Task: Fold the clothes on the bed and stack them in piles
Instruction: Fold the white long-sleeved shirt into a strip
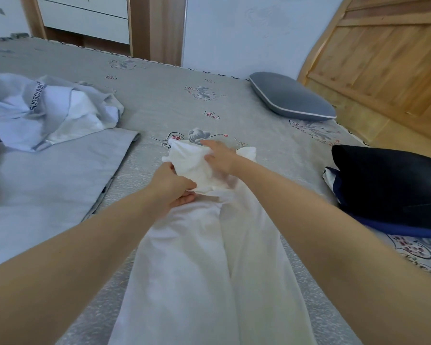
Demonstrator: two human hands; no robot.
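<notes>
A long white garment lies lengthwise down the middle of the bed, with two leg-like halves running toward me. Its far end is bunched up and lifted off the mattress. My left hand pinches the near left side of that bunch. My right hand grips its far right side, fingers pressed into the cloth. A crumpled pile of pale blue and white clothes lies at the far left. At the right edge rests a dark navy folded stack.
A grey floral bed cover spreads across the bed. A folded light grey sheet lies at the left. A grey pillow rests by the wooden headboard. White drawers stand beyond the far edge.
</notes>
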